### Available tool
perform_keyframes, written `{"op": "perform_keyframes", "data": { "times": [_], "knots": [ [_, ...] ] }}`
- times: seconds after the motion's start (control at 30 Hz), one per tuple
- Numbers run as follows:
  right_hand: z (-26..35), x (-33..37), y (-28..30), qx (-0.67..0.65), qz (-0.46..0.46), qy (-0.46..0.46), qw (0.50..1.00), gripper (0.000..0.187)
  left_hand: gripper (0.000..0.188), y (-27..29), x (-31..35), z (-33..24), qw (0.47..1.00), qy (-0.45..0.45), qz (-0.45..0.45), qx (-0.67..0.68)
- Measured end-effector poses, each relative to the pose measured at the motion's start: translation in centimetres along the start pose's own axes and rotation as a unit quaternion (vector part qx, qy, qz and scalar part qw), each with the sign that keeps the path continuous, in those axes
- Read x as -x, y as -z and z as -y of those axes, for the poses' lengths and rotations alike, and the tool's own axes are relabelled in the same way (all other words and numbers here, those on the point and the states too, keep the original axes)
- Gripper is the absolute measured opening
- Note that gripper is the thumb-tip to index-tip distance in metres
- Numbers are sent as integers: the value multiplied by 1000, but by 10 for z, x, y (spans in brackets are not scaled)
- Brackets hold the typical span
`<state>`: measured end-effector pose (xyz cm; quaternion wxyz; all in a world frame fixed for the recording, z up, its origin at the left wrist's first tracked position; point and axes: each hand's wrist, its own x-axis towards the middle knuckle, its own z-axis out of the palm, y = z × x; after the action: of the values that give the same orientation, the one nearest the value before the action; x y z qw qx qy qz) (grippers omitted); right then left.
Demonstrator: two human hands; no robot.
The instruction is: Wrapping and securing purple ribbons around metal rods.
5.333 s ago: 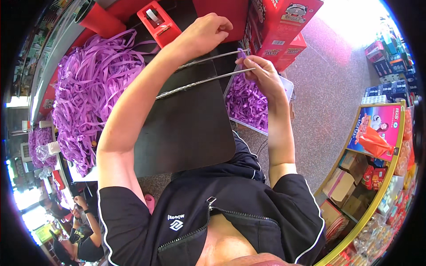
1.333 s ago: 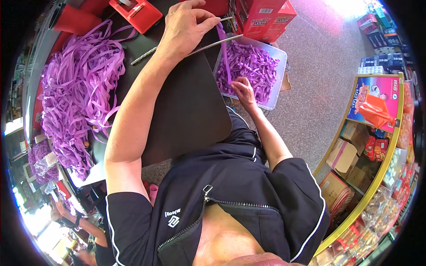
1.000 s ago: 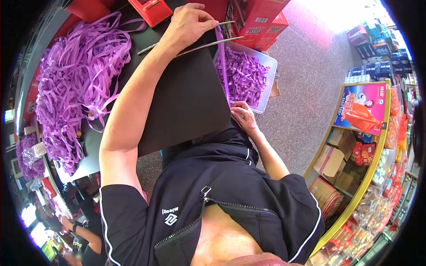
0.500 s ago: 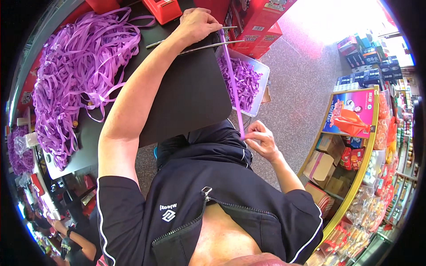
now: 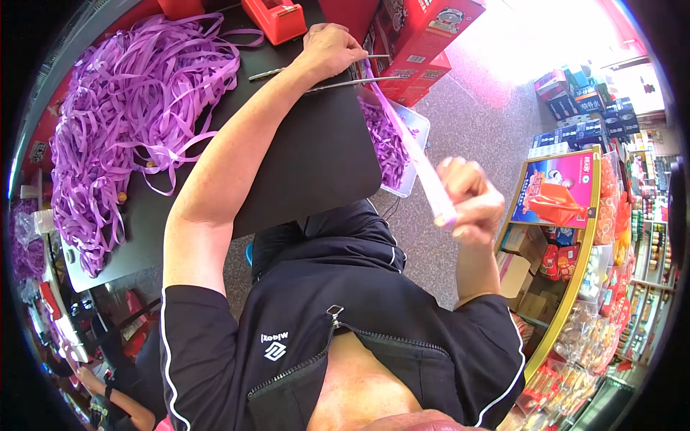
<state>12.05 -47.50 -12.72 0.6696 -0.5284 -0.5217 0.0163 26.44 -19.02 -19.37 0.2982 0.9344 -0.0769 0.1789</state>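
A purple ribbon (image 5: 413,147) stretches taut between my two hands, blurred toward its near end. My right hand (image 5: 471,197), smeared by motion, is closed on that near end, out beyond the table's right corner. At the far side of the table, my left hand (image 5: 334,52) has its fingers pinched together at the ribbon's far end, beside two thin metal rods (image 5: 352,84). The rods stick out past the table edge; how the ribbon meets them is partly hidden by the fingers. Left of my left arm lies a large heap of purple ribbon (image 5: 144,108).
A dark table (image 5: 309,158) lies under my left arm. Below its right edge stands a clear bin (image 5: 407,183) of purple ribbon pieces. Red cartons (image 5: 424,43) rise behind it. A red tape dispenser (image 5: 277,20) sits at the back. Shop shelves (image 5: 546,287) line the right.
My right hand has moved right and up, pulling the ribbon's near end with it, so the strip slants more. My left hand stays at the rods.
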Motion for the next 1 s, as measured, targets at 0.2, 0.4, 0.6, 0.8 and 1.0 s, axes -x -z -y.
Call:
{"op": "perform_keyframes", "data": {
  "times": [0.2, 0.4, 0.6, 0.8, 1.0],
  "knots": [
    [-5, -88, 32, -11, -46, 0, 999, 25, 26, 13, 1, -15, 997, 14, 78, -17],
    [-61, -187, 94, -86, -84, -60, 991, 26, 24, 11, 0, -19, 997, 23, 72, -3],
    [-190, -268, 104, -92, -44, -177, 979, 24, 26, 10, 6, -10, 998, 38, 41, 31],
    [-278, -249, 121, -151, -47, -287, 945, 24, 28, 19, 8, -21, 996, 39, 75, 16],
    [-337, -205, 120, -226, -80, -353, 904, 23, 26, 13, 12, -19, 998, 47, 41, 22]
  ]
}}
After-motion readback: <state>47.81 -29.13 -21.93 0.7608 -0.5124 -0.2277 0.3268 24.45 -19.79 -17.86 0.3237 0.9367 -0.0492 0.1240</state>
